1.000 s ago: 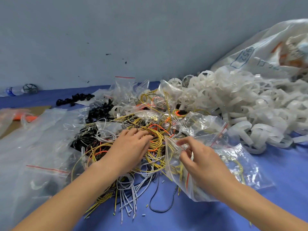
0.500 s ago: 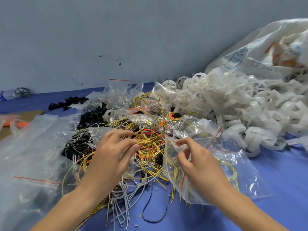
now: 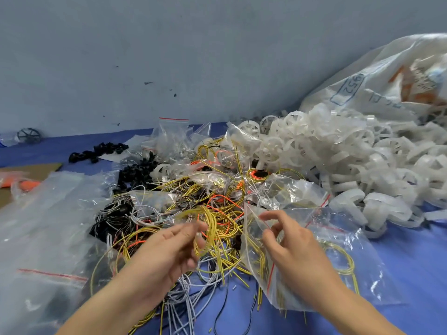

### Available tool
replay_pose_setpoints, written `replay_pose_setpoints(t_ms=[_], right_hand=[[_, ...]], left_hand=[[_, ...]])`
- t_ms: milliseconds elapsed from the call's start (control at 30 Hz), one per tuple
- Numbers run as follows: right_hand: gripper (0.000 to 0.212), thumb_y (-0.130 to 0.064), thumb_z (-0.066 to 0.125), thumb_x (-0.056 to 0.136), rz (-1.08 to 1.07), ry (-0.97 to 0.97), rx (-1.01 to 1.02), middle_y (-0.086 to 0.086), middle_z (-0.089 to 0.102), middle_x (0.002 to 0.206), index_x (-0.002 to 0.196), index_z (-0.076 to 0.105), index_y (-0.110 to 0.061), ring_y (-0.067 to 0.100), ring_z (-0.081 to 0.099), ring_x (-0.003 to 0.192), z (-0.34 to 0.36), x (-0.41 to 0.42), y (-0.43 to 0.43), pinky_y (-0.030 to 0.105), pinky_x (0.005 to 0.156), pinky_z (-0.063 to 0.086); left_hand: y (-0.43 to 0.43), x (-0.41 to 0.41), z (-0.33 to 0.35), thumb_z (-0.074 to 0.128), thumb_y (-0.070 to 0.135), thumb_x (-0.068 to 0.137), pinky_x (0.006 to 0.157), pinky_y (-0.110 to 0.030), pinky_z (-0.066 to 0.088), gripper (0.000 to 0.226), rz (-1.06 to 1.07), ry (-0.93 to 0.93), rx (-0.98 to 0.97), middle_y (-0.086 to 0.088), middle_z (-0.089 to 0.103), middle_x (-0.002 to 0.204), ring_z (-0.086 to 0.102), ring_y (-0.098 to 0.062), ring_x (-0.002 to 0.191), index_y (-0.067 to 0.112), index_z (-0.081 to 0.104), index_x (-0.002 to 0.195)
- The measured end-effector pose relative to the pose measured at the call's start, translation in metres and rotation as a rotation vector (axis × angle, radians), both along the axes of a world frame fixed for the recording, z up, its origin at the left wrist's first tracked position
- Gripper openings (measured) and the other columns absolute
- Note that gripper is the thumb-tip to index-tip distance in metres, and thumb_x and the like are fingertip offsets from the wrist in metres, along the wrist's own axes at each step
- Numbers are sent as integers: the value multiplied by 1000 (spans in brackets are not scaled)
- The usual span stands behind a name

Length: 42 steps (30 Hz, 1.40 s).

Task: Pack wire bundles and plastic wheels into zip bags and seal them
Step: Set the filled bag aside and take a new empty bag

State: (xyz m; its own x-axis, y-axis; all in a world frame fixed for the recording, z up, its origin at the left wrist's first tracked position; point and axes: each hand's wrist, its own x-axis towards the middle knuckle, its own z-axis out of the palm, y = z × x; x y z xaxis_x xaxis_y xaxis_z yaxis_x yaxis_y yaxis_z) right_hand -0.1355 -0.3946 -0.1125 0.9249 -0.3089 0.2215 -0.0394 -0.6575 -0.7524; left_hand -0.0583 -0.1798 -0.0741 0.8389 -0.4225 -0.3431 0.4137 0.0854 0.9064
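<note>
One coil of yellow wire (image 3: 210, 228) hangs from the left hand (image 3: 169, 250), pinched between thumb and fingertips just above the tangled wire heap (image 3: 193, 209) at the middle of the tabletop (image 3: 411, 262). Just beside it, the right hand (image 3: 290, 247) pinches the mouth edge of one clear zip bag (image 3: 326, 257) with a red seal line; the bag lies partly on the tabletop, and at least one yellow coil shows inside it, toward its right side. Two hands, one bag held, one coil lifted.

The heap mixes yellow, orange, grey-white and black wires, too many and too knotted to count. Behind and to the right, a large mound of white plastic wheels (image 3: 338, 155) spills from one big white woven sack (image 3: 377, 83). A loose pile of empty clear bags (image 3: 48, 226) covers the left side. Small black parts (image 3: 96, 151) lie in a cluster farther back, and one dark wheel (image 3: 29, 136) sits by the wall.

The tabletop is covered in blue; a plain grey-blue wall (image 3: 193, 56), marked with a few dark specks, closes the view.
</note>
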Motion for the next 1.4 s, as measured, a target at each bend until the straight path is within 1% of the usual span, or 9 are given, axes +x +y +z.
replay_pose_setpoints(t_ms=[233, 467, 633, 767, 900, 1000, 1133, 1300, 1400], right_hand=[[16, -30, 52, 95, -18, -37, -72, -15, 58, 80, 106, 56, -40, 3, 55, 76, 1, 1, 13, 21, 61, 40], [20, -35, 50, 93, 6, -78, -140, -21, 52, 87, 111, 58, -37, 6, 54, 83, 3, -7, 37, 35, 69, 46], [41, -51, 28, 90, 73, -57, -241, -21, 52, 108, 123, 52, -41, 9, 62, 84, 6, -15, 55, 36, 69, 51], [32, -44, 36, 98, 82, -60, -253, -17, 52, 111, 127, 49, -42, 11, 62, 87, 9, -17, 52, 37, 71, 52], [35, -42, 33, 98, 63, -77, -261, -16, 52, 106, 125, 55, -41, 12, 63, 85, 16, -17, 44, 38, 68, 52], [37, -40, 34, 99, 76, -68, -277, -13, 47, 102, 131, 52, -44, 15, 61, 85, 18, -17, 41, 39, 68, 51], [40, -40, 29, 100, 91, -76, -299, -13, 45, 108, 135, 46, -45, 15, 60, 87, 23, -20, 41, 39, 70, 51], [35, -28, 41, 101, 111, -70, -314, -13, 45, 111, 132, 49, -42, 16, 59, 92, 29, -20, 34, 40, 72, 50], [35, -27, 39, 100, 97, -84, -313, -10, 46, 111, 128, 55, -39, 17, 60, 90, 34, -20, 26, 40, 69, 49]], left_hand=[[-18, -6, -4, 66, 21, 90, 38, -21, 42, 19, -125, -199, 327, -10, 64, 64, 51, -13, 44, 7, 77, 85], [-27, -19, -15, 62, 16, 94, 42, -27, 52, 26, -27, -299, 365, -13, 66, 61, 60, -21, 45, 0, 73, 75], [-38, -30, -19, 54, 12, 98, 56, -24, 57, 27, -74, -243, 153, -13, 75, 78, 73, -20, 68, 3, 76, 85], [-41, -30, -20, 48, 12, 100, 68, -24, 58, 26, -186, -129, -25, -16, 75, 93, 73, -21, 86, 0, 71, 100], [-47, -29, -20, 50, 20, 99, 74, -25, 57, 30, -339, -142, -40, -17, 74, 98, 72, -21, 91, -1, 68, 107], [-60, -25, -19, 46, 8, 101, 74, -25, 56, 22, -334, -218, 1, -14, 73, 97, 70, -20, 91, 0, 66, 104], [-84, -19, -23, 37, 0, 99, 80, -36, 47, 25, -239, -95, -103, -23, 56, 99, 57, -30, 92, -9, 56, 112], [-112, -27, -28, 30, 16, 101, 86, -34, 31, 21, -254, 116, -329, -13, 36, 106, 36, -27, 101, 10, 43, 116], [-121, -26, -34, 28, 12, 101, 83, -33, 31, 17, -305, 103, -364, -13, 33, 103, 35, -25, 102, 11, 42, 111]])
